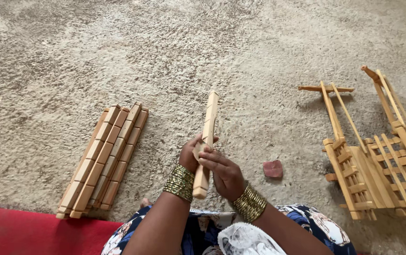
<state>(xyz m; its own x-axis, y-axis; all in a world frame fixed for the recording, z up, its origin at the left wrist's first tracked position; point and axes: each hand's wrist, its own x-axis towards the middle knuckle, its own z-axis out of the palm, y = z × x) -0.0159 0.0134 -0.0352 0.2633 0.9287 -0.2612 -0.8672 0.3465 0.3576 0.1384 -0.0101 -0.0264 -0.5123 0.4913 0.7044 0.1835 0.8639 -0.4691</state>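
Right now both hands meet around one wooden stick (206,141), held upright over the lap. The left hand (189,156) wraps it from behind, fingers closed on it; the right hand (224,174) pinches a small pale piece (198,152) against its side. Left of them, a stack of like sticks (103,158) lies on the floor (240,47). To the right stand finished wooden racks (377,160), with a small reddish block (272,168) between. Judging by that, some racks are built and many sticks remain.
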